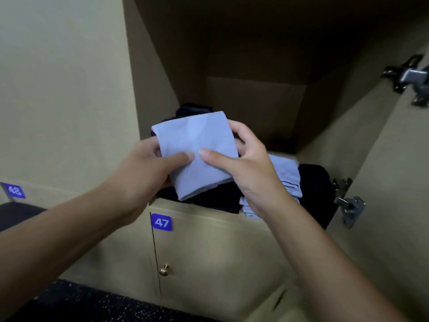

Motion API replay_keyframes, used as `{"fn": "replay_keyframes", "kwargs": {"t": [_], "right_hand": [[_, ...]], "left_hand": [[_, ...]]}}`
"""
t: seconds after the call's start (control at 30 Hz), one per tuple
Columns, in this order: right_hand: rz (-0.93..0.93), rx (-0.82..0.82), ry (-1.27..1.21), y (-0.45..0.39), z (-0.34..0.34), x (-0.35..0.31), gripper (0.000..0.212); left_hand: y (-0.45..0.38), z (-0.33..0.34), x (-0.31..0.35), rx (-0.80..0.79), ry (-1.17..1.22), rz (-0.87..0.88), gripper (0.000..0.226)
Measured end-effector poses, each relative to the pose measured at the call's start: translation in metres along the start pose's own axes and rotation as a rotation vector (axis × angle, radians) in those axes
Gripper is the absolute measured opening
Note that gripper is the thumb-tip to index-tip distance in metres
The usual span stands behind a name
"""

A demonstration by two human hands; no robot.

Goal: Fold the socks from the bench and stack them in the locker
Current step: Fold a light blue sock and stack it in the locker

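both hands hold the folded blue sock [197, 152] at the locker [255, 101] mouth: left hand [148, 168] pinches its near-left edge, right hand [246, 159] pinches its right side. the blue stack [286, 177] lies just below and right, nearer the right hand, beside the black socks [216, 198].

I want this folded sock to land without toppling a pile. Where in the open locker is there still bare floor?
Bare shelf floor shows at the back right, bordered by the rear wall, the right wall and the light blue stack. The front is crowded: black socks on the left, the blue stack, more black socks by the lower hinge. Both hands grip the folded sock above the left pile.
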State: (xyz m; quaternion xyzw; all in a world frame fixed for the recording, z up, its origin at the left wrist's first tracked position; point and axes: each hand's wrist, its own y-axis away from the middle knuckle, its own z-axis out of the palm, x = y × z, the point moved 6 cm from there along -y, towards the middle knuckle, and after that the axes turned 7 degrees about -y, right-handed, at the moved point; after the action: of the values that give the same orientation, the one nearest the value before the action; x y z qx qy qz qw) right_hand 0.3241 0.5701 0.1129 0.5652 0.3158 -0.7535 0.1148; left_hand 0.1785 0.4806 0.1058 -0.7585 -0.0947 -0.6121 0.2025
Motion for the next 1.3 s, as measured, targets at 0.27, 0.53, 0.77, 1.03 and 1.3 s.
{"fn": "replay_keyframes", "kwargs": {"t": [0.27, 0.53, 0.77, 1.03, 1.3], "right_hand": [[0.005, 0.039, -0.05, -0.002, -0.042, -0.001, 0.063], [0.104, 0.064, -0.147, 0.0, -0.06, 0.004, 0.066], [0.252, 0.143, -0.568, 0.0, -0.063, 0.015, 0.05], [0.164, 0.386, -0.915, 0.002, -0.072, 0.012, 0.025], [0.021, 0.359, -0.573, -0.007, -0.103, 0.007, 0.035]], "left_hand": [[-0.034, 0.033, 0.032, 0.023, 0.024, -0.007, 0.028], [-0.062, 0.039, 0.065, -0.22, -0.306, -0.012, 0.037], [-0.08, 0.043, 0.078, 0.061, -0.321, 0.203, 0.013], [-0.083, 0.067, 0.065, 0.138, -0.053, 0.188, 0.013], [-0.057, 0.089, 0.045, -0.07, -0.229, 0.292, 0.025]]}}
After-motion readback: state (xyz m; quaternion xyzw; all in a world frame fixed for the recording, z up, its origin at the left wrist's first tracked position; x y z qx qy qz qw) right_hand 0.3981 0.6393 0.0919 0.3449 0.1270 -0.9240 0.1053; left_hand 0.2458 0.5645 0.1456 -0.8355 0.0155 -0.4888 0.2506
